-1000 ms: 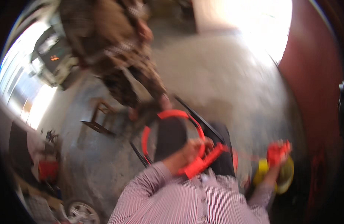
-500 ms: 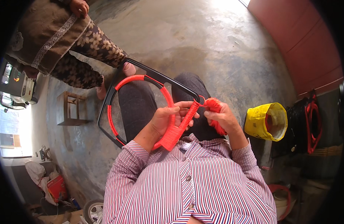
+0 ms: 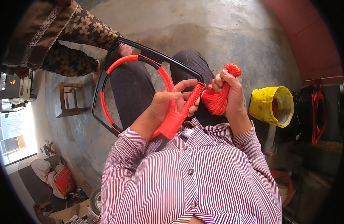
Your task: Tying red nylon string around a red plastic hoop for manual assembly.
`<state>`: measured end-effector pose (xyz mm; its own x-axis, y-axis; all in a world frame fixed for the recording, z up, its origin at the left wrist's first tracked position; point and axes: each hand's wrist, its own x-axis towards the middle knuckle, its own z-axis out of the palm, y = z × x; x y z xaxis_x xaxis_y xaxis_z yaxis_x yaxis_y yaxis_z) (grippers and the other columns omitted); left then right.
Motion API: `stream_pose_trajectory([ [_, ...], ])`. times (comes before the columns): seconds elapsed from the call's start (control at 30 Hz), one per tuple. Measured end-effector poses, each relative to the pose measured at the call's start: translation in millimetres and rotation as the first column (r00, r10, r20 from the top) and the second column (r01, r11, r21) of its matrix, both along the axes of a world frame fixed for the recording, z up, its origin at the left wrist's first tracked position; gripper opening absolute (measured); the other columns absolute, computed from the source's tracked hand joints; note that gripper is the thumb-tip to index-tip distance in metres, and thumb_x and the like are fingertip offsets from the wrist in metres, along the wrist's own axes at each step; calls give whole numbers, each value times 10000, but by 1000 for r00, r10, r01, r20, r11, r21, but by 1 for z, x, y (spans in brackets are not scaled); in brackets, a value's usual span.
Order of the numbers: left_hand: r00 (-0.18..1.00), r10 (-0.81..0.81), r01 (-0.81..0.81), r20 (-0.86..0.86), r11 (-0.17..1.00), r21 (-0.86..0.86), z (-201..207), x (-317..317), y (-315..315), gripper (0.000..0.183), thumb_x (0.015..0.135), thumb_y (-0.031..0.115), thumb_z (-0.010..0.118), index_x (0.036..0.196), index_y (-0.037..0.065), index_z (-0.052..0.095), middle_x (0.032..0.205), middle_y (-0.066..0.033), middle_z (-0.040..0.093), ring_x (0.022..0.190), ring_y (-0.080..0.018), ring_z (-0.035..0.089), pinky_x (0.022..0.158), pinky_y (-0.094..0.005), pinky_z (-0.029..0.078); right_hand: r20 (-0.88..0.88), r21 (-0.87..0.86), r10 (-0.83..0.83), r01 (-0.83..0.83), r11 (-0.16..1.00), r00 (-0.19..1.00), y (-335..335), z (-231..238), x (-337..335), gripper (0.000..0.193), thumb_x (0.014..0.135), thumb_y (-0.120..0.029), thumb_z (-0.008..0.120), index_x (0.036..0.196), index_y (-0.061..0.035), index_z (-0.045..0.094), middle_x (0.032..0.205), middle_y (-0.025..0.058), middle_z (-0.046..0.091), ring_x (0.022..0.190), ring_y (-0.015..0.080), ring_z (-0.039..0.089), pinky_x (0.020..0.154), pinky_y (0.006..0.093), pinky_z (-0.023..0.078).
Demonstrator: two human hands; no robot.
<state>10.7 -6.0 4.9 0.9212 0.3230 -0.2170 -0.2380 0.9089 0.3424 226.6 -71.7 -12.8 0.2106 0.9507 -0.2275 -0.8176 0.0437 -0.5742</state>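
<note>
A black frame (image 3: 160,61) with a round ring inside lies across my lap. Red cord (image 3: 171,125) is wound tightly over its near right corner and up the right bar; other stretches of the ring carry red wrapping with black gaps. My left hand (image 3: 175,100) is closed round the frame by the wrapped bar, thumb on the ring and fingers behind the bar. My right hand (image 3: 231,87), closed, grips a bundle of red cord (image 3: 216,100) to the right of the frame. A loose strand loops between the bundle and the bar's upper end.
A yellow bucket-like bag (image 3: 271,106) stands on the right, with a red-and-black frame (image 3: 319,112) beyond it. A person in floral trousers (image 3: 93,30) stands at the upper left, a foot by the frame. A wooden stool (image 3: 70,99) sits at left, a red box (image 3: 64,181) at lower left.
My right hand has risen and moved slightly right with the cord bundle, which now hangs below the fist. My left hand keeps its hold on the frame. The view has shifted a little.
</note>
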Motion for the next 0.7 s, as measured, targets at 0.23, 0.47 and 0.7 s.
stream_pose_trajectory([
  [0.23, 999, 4, -5, -37, 1000, -18, -1, 5, -3, 729, 735, 235, 666, 1382, 42, 393, 1078, -255, 554, 858, -315, 581, 778, -391, 495, 594, -145, 38, 60, 988, 804, -9, 8, -15, 80, 870, -83, 690, 879, -30, 631, 754, 8, 633, 640, 72, 570, 601, 226, 471],
  [0.47, 1000, 11, -10, -24, 1000, 13, -6, 3, -3, 690, 761, 257, 673, 1363, 45, 411, 1102, -254, 547, 861, -317, 587, 782, -400, 499, 627, -94, 68, -12, 996, 776, -11, 1, 2, 86, 855, -53, 704, 863, -13, 628, 742, 9, 637, 655, 70, 576, 620, 218, 477],
  [0.7, 1000, 16, -16, -23, 1000, 9, -6, 3, -3, 623, 793, 283, 639, 1339, 64, 433, 1099, -249, 547, 860, -320, 582, 782, -399, 500, 572, -128, 65, 11, 992, 818, -12, 1, -17, 95, 850, -56, 719, 866, -16, 634, 744, 0, 625, 647, 71, 567, 595, 226, 472],
])
